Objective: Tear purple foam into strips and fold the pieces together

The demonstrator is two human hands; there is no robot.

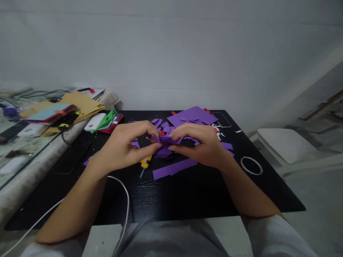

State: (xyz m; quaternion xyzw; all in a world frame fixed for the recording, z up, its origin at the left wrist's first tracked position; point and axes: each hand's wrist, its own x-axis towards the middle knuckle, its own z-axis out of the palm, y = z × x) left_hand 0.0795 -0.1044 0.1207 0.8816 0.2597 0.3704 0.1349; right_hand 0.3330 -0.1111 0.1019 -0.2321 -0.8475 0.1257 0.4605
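Note:
Between my two hands is a folded piece of purple paper [166,140], held up over the black table. My left hand [131,144] pinches its left end between thumb and fingers. The right end is gripped the same way by my right hand [198,142]. Just below lie purple paper strips [174,168], partly overlapping. A yellow utility knife [145,162] with its blade out rests near my left thumb. Behind my fingers many purple scraps [163,125] are scattered, some of them hidden by my hands.
A large purple sheet [194,116] lies at the back of the black table [187,200]. Bundled coloured papers [109,121] sit at the back left. A white ring [252,166] lies on the right. A white cable [125,189] crosses the front left edge.

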